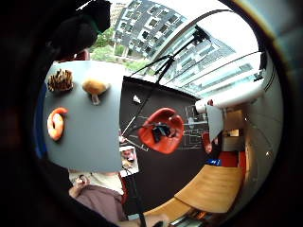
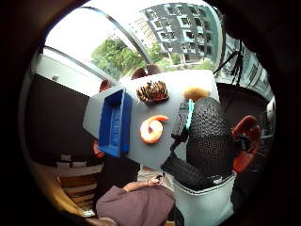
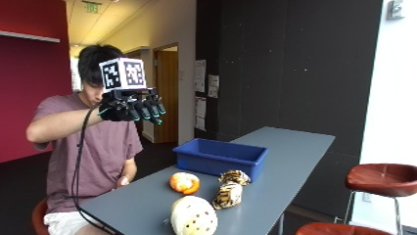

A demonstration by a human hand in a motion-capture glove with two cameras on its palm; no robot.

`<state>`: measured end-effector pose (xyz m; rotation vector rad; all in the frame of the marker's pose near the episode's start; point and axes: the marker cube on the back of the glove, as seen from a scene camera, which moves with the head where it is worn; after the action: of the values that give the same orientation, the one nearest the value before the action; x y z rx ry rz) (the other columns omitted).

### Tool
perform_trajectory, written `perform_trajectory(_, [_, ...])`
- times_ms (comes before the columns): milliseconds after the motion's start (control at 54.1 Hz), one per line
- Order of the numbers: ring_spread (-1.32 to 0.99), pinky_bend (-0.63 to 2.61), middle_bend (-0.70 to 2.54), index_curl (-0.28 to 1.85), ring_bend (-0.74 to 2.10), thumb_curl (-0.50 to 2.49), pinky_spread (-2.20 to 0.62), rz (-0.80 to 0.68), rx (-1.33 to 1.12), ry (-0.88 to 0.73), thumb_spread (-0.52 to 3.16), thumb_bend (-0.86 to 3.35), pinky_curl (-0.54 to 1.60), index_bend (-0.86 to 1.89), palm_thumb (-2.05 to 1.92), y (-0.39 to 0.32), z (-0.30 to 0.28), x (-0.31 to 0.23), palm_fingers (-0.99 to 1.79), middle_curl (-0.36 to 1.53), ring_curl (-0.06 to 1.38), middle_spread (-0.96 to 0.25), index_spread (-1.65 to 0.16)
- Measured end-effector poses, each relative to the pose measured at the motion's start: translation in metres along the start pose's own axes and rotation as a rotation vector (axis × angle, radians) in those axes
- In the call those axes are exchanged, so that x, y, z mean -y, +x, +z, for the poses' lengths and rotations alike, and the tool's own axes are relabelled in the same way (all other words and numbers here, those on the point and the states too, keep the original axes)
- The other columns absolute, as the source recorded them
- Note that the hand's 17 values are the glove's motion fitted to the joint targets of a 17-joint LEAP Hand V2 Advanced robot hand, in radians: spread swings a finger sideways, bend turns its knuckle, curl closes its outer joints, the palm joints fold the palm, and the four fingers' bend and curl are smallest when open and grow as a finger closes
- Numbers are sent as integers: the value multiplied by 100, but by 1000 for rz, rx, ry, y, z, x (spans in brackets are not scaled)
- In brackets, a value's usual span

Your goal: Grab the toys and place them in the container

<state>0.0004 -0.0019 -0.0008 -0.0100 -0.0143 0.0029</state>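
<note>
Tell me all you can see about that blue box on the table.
The blue box is a rectangular, open-topped tub that looks like plastic, with a thick rim and low walls. It stands upright on the grey table, behind the toys. The thumb side palm view looks down into it and shows nothing inside. Nothing touches it: the striped tiger toy lies close in front of it, and the gloved right hand is raised well above the table.
</note>
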Motion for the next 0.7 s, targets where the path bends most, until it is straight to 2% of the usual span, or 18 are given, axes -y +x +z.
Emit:
perform_trajectory(129, [-7, 54, 20, 7, 44, 5, -4, -4, 23, -24, 87, 12, 18, 12, 10, 3, -2, 9, 29, 8, 12, 1, -10])
perform_trajectory(277, [-9, 60, 23, 10, 51, 10, -5, -17, 35, -54, 122, 11, 23, 13, 7, 5, 0, 20, 20, 15, 16, 1, -13])
perform_trajectory(573, [-10, 67, 29, 16, 60, 19, -4, -27, 19, -116, 148, 10, 28, 14, 3, 10, 20, 53, 9, 25, 21, 1, -15])
perform_trajectory(702, [-10, 74, 25, 18, 62, 21, -4, -51, 21, -272, 150, 7, 32, 12, -1, 10, 51, 84, -2, 27, 24, 1, -16])
